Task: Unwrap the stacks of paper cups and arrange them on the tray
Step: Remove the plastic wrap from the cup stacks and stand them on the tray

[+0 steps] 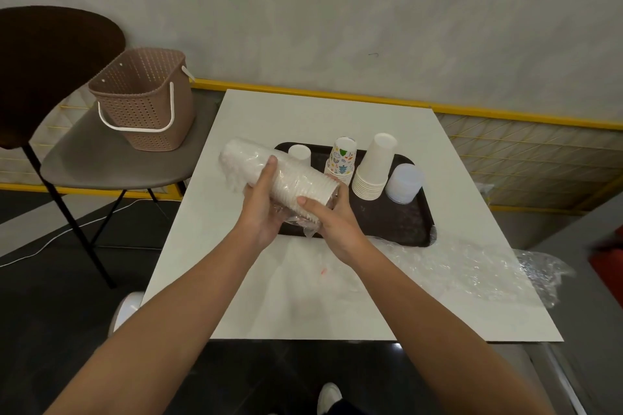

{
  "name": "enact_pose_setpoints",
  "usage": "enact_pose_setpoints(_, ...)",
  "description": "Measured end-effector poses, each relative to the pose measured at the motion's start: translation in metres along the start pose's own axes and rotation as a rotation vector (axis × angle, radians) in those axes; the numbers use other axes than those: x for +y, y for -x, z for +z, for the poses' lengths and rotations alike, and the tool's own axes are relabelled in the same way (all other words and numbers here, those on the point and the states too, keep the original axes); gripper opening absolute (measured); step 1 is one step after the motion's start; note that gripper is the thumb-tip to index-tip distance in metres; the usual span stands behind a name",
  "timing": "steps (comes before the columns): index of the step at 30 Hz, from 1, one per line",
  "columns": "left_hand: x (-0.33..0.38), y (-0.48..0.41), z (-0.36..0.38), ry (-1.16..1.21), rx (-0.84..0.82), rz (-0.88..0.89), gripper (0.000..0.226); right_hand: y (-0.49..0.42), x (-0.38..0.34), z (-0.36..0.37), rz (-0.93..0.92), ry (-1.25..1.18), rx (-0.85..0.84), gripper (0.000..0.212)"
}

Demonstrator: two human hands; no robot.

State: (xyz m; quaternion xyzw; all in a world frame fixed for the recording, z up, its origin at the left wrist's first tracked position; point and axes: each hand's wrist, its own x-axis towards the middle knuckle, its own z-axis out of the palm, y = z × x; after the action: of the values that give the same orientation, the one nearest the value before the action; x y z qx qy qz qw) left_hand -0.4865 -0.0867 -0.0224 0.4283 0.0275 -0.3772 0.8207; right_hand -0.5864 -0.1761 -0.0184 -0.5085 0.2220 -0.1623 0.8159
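A stack of white paper cups in clear plastic wrap [269,175] lies tilted in both my hands above the left end of the dark tray [397,222]. My left hand [261,209] grips the stack's middle from below, thumb on top. My right hand [328,219] holds the stack's open rim end, where loose wrap is bunched. On the tray stand a single white cup [300,153], a patterned cup stack [341,158], a white cup stack [374,167] and a translucent plastic cup stack [404,183], all upside down.
Crumpled clear wrap [472,266] lies on the white table [303,296] at the right, spilling over its edge. A brown perforated basket [145,98] sits on a chair [111,162] to the left. A wall stands behind the table.
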Motion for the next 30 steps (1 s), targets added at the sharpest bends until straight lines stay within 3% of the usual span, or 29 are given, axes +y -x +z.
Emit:
enact_pose_setpoints(4,-0.002,-0.007,0.001,0.008,0.101,0.016,0.087,0.004,-0.008,-0.007,0.043,-0.100,-0.067,0.044)
enact_pose_setpoints(6,0.000,-0.010,0.000,0.025,0.147,0.001,0.084,0.003,-0.009,-0.012,0.018,-0.139,-0.017,0.038)
enact_pose_setpoints(8,0.002,-0.009,0.002,0.019,0.145,-0.045,0.096,0.004,-0.009,-0.015,-0.108,-0.037,0.093,0.033)
enact_pose_setpoints(10,0.002,-0.009,0.003,0.002,0.173,-0.039,0.101,0.006,-0.009,-0.016,-0.261,0.235,0.217,0.025)
enact_pose_setpoints(15,0.002,-0.010,0.002,-0.012,0.210,-0.082,0.101,0.008,-0.007,-0.018,-0.483,0.499,0.321,0.038)
enact_pose_setpoints(19,0.002,-0.011,0.000,-0.005,0.251,-0.101,0.105,0.009,-0.007,-0.019,-0.575,0.652,0.211,0.038)
enact_pose_setpoints(30,0.004,-0.004,0.003,-0.006,0.251,-0.063,0.102,0.002,-0.005,-0.016,-0.480,0.809,0.215,0.016)
